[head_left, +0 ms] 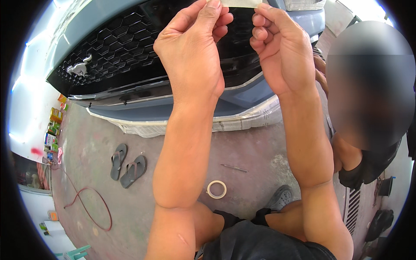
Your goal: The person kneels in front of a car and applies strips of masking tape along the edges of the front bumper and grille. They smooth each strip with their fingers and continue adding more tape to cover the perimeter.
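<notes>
Both my arms reach up and forward toward the front of a grey-blue car with a black honeycomb grille [125,47]. A short strip of cream masking tape [241,3] is stretched between my hands at the top edge of the view. My left hand [193,52] pinches its left end between thumb and fingers. On the other end, my right hand [284,50] pinches with thumb and forefinger, the other fingers curled. Part of the strip is cut off by the frame. Along the bumper's lower edge runs masking paper [247,119] fixed with pale tape.
A masking tape roll [216,182] and a thin pen-like tool [234,167] lie on the floor below. Black flip-flops [133,171] and a red hose [93,225] are to the left. Close on the right is another person [346,158], a hand [320,71] near the bumper.
</notes>
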Demonstrator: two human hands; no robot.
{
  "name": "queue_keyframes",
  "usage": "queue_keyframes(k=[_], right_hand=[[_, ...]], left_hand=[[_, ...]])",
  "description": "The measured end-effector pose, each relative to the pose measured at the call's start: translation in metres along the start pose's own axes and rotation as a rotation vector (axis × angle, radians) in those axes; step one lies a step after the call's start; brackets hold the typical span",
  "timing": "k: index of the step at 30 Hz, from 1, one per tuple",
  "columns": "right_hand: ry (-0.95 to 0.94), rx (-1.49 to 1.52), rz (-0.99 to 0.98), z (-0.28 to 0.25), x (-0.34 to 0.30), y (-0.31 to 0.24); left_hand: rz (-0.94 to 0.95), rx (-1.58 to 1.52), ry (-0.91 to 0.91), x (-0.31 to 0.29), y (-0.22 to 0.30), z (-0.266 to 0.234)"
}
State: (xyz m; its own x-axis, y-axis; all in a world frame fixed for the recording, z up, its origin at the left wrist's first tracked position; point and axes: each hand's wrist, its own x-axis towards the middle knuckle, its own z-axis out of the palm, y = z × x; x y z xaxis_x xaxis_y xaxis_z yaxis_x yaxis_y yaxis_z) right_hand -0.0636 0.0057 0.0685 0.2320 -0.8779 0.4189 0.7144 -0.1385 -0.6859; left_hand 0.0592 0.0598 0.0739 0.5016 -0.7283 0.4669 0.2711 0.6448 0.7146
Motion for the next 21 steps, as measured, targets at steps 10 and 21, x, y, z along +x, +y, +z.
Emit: queue_keyframes(k=[10,21], right_hand=[[0.031,0.080,0.103,0.009,0.016,0.001],[0.115,0.081,0.174,0.020,0.021,-0.002]], left_hand=[[0.204,0.171,0.227,0.017,-0.002,0.012],[0.120,0.091,0.269,0.017,0.002,0.022]])
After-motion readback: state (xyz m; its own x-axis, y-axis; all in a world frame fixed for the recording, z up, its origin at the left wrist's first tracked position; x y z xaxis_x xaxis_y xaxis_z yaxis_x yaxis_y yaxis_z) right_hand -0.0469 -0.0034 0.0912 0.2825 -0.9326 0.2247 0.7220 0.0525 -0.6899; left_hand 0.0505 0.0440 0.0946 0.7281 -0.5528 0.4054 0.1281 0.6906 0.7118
